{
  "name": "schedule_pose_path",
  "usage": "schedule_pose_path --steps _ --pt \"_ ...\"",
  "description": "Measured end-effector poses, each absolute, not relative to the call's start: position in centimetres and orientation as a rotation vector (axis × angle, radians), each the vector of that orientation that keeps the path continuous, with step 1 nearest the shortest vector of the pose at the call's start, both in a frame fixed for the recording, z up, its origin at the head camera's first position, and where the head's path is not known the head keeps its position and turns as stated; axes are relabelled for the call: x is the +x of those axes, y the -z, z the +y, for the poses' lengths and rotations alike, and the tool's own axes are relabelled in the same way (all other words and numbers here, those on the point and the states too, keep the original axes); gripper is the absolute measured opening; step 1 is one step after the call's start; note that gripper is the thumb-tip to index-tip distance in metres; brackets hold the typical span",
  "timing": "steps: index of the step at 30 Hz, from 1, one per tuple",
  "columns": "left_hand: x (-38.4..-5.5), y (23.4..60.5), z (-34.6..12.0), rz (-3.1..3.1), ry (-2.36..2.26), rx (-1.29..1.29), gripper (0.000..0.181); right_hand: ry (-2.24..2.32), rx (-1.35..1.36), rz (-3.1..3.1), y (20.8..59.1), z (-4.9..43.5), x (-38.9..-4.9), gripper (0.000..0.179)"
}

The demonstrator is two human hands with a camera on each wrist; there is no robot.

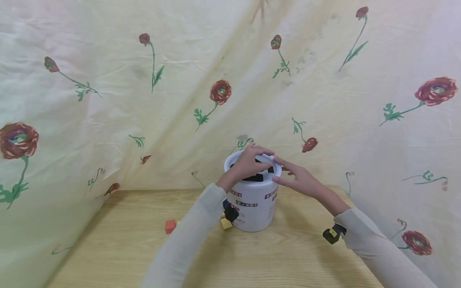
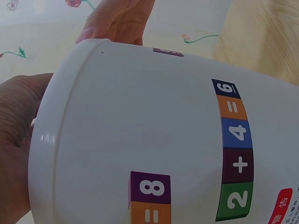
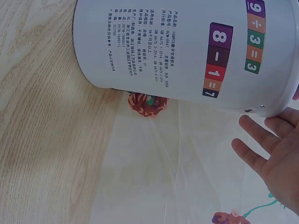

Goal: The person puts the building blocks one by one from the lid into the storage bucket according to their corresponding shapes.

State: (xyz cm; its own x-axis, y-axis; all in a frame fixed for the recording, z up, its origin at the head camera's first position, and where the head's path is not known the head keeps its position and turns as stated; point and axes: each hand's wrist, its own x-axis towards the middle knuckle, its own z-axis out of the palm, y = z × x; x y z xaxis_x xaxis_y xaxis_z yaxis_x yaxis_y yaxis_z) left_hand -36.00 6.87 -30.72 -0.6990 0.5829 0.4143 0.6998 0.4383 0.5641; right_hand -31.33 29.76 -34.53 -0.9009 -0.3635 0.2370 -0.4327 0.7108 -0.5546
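A white bucket [image 1: 253, 216] with printed sums on its side stands upright on the table; its white top shows black patches [image 1: 253, 177]. My left hand [image 1: 248, 163] lies across this top, its thumb and fingers stretched toward the right side. In the left wrist view, part of the left hand [image 2: 14, 149] shows beside the rim, its fingertips hidden. The right hand [image 1: 300, 181] touches the bucket's right rim with thumb and forefinger spread. Seen from the right wrist, the other fingers of the right hand [image 3: 280, 163] are extended and apart, close to the rim.
Left of the bucket, a red cube [image 1: 170, 227] lies on the wooden table [image 1: 281, 260]. A yellow cube [image 1: 226, 223] sits against the bucket's base, partly behind the left wrist camera [image 1: 230, 211]. Flowered cloth [image 1: 180, 120] hangs behind and at both sides.
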Motion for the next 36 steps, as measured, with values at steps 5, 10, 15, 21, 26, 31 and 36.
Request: schedule_pose_path --steps 5,10,15,21,26,31,36 --pt "-35.8 30.8 6.6 -2.528 1.109 -1.123 0.036 -0.95 0.657 -2.802 34.5 29.8 -31.3 0.076" --pt "-35.5 30.9 6.2 -2.522 1.068 -1.103 0.035 -0.962 0.656 -2.806 34.5 29.8 -31.2 0.076" --pt "-35.1 30.9 5.5 -2.511 1.003 -1.079 0.035 -0.974 0.653 -2.805 34.5 29.8 -31.1 0.075" --pt "-34.5 31.1 3.6 -2.493 0.985 -1.044 0.042 -0.972 0.645 -2.801 34.5 29.8 -31.2 0.075" --pt "-33.9 31.6 1.2 -2.475 0.992 -0.983 0.053 -0.966 0.631 -2.803 34.4 29.7 -31.2 0.075" --pt "-33.7 32.5 -1.6 -2.45 1.035 -0.935 0.068 -0.967 0.618 -2.819 34.3 29.6 -31.1 0.078" --pt "-33.6 33.7 -4.1 -2.466 1.069 -0.879 0.077 -0.971 0.615 -2.825 34.4 29.5 -31.2 0.079"
